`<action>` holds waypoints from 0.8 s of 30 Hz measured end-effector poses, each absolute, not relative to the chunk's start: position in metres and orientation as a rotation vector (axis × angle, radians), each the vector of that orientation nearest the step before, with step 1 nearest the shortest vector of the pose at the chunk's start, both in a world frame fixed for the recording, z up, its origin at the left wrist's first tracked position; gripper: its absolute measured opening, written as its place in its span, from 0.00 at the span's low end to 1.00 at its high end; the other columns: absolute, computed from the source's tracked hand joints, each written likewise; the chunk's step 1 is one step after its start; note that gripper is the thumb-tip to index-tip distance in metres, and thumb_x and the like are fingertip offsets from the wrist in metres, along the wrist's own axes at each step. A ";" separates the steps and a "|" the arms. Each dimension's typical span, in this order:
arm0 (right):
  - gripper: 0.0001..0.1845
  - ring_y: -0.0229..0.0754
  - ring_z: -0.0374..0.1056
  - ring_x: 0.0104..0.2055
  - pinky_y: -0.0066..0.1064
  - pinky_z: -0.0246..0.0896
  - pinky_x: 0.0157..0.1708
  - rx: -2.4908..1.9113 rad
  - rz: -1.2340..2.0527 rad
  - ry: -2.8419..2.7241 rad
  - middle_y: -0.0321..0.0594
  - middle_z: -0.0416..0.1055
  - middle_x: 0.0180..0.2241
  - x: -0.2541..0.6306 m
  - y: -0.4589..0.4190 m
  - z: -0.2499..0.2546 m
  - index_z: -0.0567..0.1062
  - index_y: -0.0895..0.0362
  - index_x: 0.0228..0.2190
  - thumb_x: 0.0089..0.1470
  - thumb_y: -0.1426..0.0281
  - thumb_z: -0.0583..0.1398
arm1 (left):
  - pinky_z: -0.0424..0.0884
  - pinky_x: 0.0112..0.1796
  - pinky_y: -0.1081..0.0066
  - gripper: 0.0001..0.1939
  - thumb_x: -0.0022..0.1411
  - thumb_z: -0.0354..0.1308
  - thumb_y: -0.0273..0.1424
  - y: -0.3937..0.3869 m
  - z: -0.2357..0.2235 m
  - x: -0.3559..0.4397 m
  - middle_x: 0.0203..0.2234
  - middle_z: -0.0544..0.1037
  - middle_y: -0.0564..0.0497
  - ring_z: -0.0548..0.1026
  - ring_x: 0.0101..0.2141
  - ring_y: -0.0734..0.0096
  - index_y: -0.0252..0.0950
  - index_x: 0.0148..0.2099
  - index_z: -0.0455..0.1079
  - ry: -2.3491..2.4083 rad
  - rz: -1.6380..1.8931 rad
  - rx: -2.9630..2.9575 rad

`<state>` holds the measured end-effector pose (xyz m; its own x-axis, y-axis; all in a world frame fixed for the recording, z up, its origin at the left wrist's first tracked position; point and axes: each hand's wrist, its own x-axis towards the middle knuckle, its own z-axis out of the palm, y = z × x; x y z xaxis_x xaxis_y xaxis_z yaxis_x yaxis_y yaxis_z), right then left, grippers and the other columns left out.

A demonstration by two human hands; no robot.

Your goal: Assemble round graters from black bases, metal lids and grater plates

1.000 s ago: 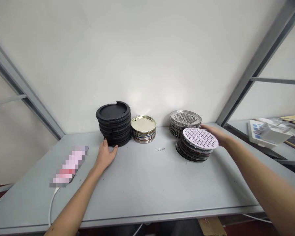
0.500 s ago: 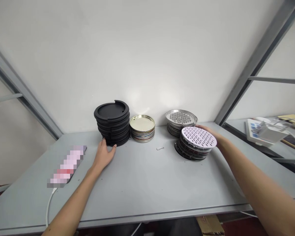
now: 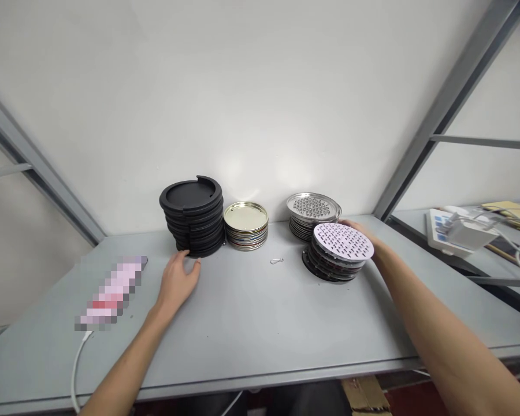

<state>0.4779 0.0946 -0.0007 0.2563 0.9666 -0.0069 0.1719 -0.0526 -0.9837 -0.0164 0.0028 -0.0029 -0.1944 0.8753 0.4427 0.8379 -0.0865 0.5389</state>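
A tall stack of round black trays [image 3: 191, 216] with notched rims stands at the back left. At its base, my left hand [image 3: 178, 280] lies open, thumb and fingers apart, holding nothing; I cannot tell if the fingertips touch it. On the right is a stack of round perforated discs [image 3: 343, 241], the top one pale lilac, above a black base. My right hand [image 3: 364, 234] reaches around its far right side with stretched fingers, the thumb hidden. Behind are stacked silver grater-like discs [image 3: 314, 207]. Gold-rimmed round lids [image 3: 246, 218] are stacked beside the black trays.
A small metal clip [image 3: 277, 261] lies on the grey table [image 3: 251, 323]. At left rests a blurred-out phone [image 3: 112, 294] with a white cable [image 3: 75, 370]. A power strip [image 3: 444, 231] with plugs sits beyond the right metal frame. The wall [image 3: 251, 104] rises behind the stacks.
My left hand has drawn back slightly from the base of the black stack. My right hand stays beside the perforated discs. The whole view has shifted a little.
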 end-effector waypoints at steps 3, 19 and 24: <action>0.09 0.39 0.71 0.28 0.25 0.65 0.27 -1.496 0.972 -1.140 0.38 0.78 0.27 0.479 0.095 -0.003 0.79 0.56 0.29 0.53 0.71 0.58 | 0.68 0.53 0.56 0.21 0.59 0.54 0.42 -0.017 0.006 0.015 0.49 0.75 0.41 0.74 0.49 0.52 0.34 0.49 0.71 1.733 1.176 1.850; 0.06 0.43 0.75 0.31 0.28 0.72 0.27 -1.385 1.188 -1.204 0.38 0.80 0.30 0.475 0.103 0.004 0.79 0.54 0.33 0.51 0.68 0.62 | 0.54 0.62 0.61 0.35 0.67 0.41 0.50 0.076 0.076 0.194 0.69 0.46 0.45 0.49 0.66 0.60 0.37 0.69 0.46 0.836 0.922 1.222; 0.10 0.44 0.76 0.35 0.32 0.74 0.34 -1.286 1.429 -1.131 0.38 0.80 0.33 0.469 0.100 0.007 0.78 0.51 0.35 0.57 0.64 0.57 | 0.52 0.62 0.62 0.35 0.67 0.42 0.49 0.077 0.074 0.192 0.68 0.47 0.46 0.49 0.67 0.61 0.37 0.69 0.46 0.837 0.949 1.242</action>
